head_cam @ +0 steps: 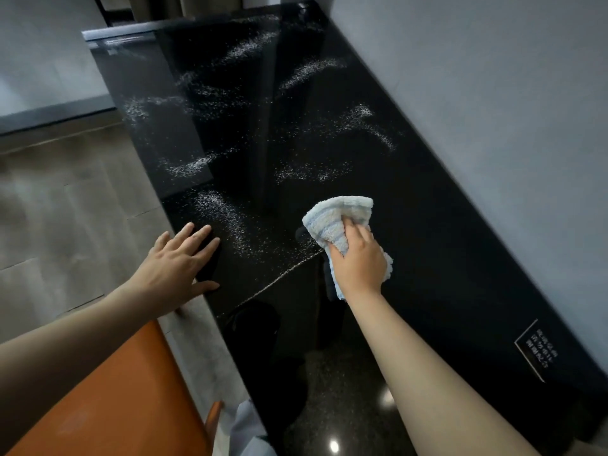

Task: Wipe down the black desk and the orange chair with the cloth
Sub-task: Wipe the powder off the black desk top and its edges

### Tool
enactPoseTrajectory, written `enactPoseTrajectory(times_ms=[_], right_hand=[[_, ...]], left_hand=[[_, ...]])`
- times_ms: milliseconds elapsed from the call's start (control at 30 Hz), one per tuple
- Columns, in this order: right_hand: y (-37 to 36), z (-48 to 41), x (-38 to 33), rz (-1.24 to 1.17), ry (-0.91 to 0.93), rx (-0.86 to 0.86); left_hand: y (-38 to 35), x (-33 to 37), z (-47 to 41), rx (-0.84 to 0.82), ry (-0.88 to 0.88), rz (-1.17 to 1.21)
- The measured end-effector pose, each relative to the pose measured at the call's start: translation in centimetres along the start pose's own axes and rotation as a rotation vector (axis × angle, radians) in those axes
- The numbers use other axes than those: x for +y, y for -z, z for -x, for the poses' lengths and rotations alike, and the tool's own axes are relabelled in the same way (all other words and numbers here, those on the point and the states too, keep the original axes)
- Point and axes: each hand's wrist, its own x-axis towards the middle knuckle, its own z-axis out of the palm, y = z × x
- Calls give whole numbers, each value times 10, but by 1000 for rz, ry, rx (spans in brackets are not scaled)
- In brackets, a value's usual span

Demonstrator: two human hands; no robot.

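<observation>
The glossy black desk runs from the near right to the far middle along a grey wall. White specks and streaks of droplets cover its far and middle parts. My right hand grips a bunched pale blue cloth and holds it down on the desk's middle. A thin wet line runs from the cloth toward the near left. My left hand rests flat, fingers straight, on the desk's left edge. The orange chair shows at the bottom left, below my left forearm.
A small framed sign with white lettering lies on the desk at the near right. The grey wall borders the desk's right side. Tiled floor lies to the left, and a dark ledge runs along the far left.
</observation>
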Motion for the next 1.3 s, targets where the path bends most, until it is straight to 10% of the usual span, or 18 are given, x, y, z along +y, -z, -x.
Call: enactPoseTrajectory(times_ms=[1300], right_hand=[[-21,206,-178,-199,41,-256]], left_hand=[[-28,-73,184,33,115,321]])
